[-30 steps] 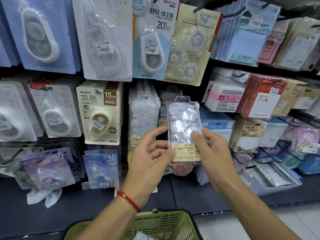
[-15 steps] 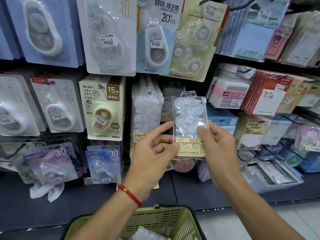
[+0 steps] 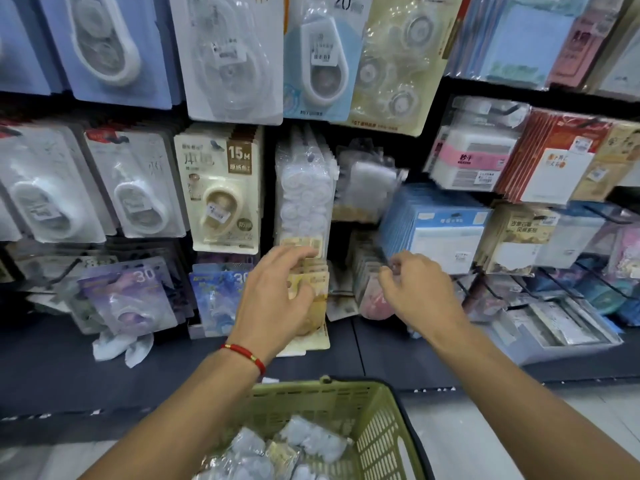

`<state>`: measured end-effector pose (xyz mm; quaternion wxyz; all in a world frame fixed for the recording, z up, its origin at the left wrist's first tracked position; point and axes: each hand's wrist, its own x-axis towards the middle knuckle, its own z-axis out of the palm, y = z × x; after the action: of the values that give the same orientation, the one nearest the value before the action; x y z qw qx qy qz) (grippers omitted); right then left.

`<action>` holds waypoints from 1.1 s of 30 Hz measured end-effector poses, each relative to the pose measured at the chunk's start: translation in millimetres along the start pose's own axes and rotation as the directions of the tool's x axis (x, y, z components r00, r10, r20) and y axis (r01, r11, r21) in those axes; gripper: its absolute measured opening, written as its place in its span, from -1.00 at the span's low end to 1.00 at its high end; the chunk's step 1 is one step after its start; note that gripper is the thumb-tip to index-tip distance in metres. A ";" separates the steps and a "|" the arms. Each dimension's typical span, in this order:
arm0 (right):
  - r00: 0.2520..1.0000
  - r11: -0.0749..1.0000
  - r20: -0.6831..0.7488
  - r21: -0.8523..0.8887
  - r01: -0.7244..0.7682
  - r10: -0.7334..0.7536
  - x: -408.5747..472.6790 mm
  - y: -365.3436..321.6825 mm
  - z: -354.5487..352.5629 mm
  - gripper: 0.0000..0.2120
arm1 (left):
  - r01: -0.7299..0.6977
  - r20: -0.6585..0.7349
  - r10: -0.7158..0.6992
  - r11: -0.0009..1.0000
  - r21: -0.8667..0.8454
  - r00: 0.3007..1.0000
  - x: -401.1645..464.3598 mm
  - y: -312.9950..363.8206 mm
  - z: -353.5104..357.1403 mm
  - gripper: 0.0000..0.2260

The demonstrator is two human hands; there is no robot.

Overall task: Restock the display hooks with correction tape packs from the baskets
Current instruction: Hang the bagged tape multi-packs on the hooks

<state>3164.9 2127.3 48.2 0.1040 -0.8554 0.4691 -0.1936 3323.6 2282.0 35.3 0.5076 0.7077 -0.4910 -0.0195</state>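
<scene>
A shop display wall [image 3: 381, 147] of dark panels, crowded with hanging stationery. Below it runs a dark blue-grey shelf ledge [image 3: 69, 368], seamed near its middle. At the lower right, a pale tiled floor [image 3: 485, 420] shows under even indoor light.

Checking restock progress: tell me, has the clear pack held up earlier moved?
Yes. It has left both hands; left hand now rests by the hanging pack stack.

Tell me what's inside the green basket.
The green basket holds a heap of clear correction tape packs, some with yellow labels. Its bottom and left side are hidden by the packs and the forearm.
</scene>
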 end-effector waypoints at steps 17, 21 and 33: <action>0.243 0.989 0.968 -0.085 0.123 0.053 -223.6 38.3 258.6 -0.43 | 0.083 0.692 -0.711 0.703 0.707 0.127 -243.9 -171.1 14.0 -0.62; 0.319 0.987 0.935 -0.160 -0.012 0.155 -238.3 67.4 277.3 -0.45 | 0.057 0.683 -0.725 0.689 0.723 0.089 -256.3 -178.5 15.9 -0.61; 0.543 0.988 0.826 -0.141 -0.061 0.151 -228.5 91.8 268.9 -0.61 | 0.381 0.662 -0.693 0.716 0.585 0.285 -240.7 -166.2 24.2 -0.72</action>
<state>3099.4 2269.5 -281.1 0.2842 -0.8187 0.4232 0.2644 3298.5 2437.5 -212.4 0.0388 0.7949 -0.3962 -0.4579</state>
